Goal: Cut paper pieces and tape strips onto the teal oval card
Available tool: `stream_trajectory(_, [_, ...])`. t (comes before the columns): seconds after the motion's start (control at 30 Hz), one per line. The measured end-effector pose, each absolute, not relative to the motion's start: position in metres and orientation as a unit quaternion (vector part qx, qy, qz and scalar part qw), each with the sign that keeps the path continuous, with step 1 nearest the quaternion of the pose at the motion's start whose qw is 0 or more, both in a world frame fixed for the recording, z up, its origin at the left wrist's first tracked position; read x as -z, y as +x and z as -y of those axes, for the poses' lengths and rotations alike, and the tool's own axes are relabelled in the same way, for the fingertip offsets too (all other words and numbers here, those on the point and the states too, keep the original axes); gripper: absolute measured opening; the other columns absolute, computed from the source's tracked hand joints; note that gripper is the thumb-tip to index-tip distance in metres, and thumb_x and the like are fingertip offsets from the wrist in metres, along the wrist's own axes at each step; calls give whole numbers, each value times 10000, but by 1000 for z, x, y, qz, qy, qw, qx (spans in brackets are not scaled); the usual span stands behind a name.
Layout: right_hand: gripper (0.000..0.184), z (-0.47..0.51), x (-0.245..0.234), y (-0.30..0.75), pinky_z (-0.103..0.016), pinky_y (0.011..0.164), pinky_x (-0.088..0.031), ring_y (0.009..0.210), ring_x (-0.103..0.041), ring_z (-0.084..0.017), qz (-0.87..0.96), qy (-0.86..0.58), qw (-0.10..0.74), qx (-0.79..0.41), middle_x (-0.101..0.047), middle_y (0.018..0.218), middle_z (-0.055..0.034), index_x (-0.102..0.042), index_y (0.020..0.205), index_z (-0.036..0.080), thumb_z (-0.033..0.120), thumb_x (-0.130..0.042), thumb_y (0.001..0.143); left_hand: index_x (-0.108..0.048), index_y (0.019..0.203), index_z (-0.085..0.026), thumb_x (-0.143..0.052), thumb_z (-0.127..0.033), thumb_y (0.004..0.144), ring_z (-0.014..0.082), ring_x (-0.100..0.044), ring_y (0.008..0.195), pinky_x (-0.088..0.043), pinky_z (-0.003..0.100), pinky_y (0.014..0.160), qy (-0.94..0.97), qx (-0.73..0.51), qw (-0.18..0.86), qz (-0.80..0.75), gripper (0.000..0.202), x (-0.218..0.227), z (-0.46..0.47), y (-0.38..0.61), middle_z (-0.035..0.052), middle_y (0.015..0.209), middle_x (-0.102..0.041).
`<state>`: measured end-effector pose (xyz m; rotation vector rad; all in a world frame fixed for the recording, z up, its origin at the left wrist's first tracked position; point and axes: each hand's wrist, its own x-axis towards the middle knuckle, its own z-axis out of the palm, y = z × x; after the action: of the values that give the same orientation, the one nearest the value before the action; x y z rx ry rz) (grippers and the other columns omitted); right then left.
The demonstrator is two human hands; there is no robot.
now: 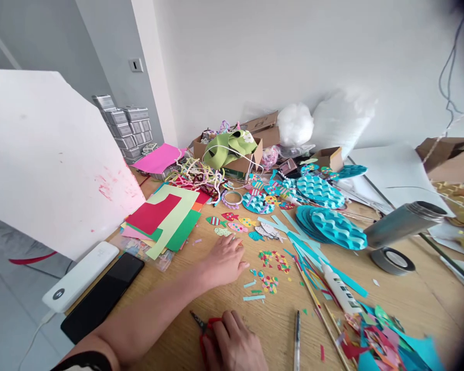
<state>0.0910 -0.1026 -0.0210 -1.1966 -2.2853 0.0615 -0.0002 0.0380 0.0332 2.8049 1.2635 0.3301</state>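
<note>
My left hand (224,260) reaches across the table, palm down, fingers stretched forward and thumb apart. Its fingertips are at the near edge of a pale green paper fish (221,232). Several other paper fish lie just beyond, among them a striped fish (215,221) and a yellow one (247,222). At the bottom, my right hand (237,342) rests on the table, closed around red-handled scissors (208,330) whose blades point up and left. Small paper triangles (274,260) and dots (269,283) lie right of my left hand.
Coloured paper sheets (183,229), a black phone (102,296) and a white power bank (81,278) are at left. To the right are blue corrugated discs (334,226), a glue bottle (339,288), a pen (297,340), paper scraps (382,340) and a steel flask (404,224).
</note>
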Motion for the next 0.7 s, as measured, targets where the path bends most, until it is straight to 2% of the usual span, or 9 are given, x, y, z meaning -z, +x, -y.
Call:
stream_trajectory(0.1, [58, 101, 13, 90, -225, 436, -328, 588, -535, -142, 840, -438, 320, -9, -552, 667, -10, -503, 747, 215, 206, -529, 798, -610, 1050, -119, -437, -417, 872, 295, -402, 1256, -327, 461, 1023, 910, -115, 16, -398, 388, -26, -57, 22, 165, 1300, -518])
stream_trajectory(0.27, [166, 96, 5, 86, -235, 422, -280, 521, -502, -132, 822, -420, 384, 32, -525, 586, 1, -477, 681, 213, 200, -462, 845, -561, 1162, -77, -404, -428, 882, 310, -384, 1270, -317, 476, 1007, 909, -109, 19, -401, 476, -9, -77, 43, 187, 1260, -552])
stream_trajectory(0.47, [228, 95, 2, 86, -242, 423, -253, 510, -479, -133, 817, -412, 401, 44, -512, 564, -2, -474, 649, 205, 188, -426, 872, -571, 1130, -103, -428, -416, 878, 296, -374, 1275, -305, 465, 1021, 912, -122, 15, -392, 426, -3, -76, 40, 145, 1201, -597])
stream_trajectory(0.7, [233, 99, 1, 84, -241, 458, -292, 532, -482, -126, 828, -404, 389, 14, -525, 601, -4, -493, 665, 194, 166, -430, 888, -611, 1069, -145, -412, -394, 892, 268, -392, 1271, -317, 437, 1032, 915, -141, 20, -377, 364, -7, -70, 28, 102, 1170, -624])
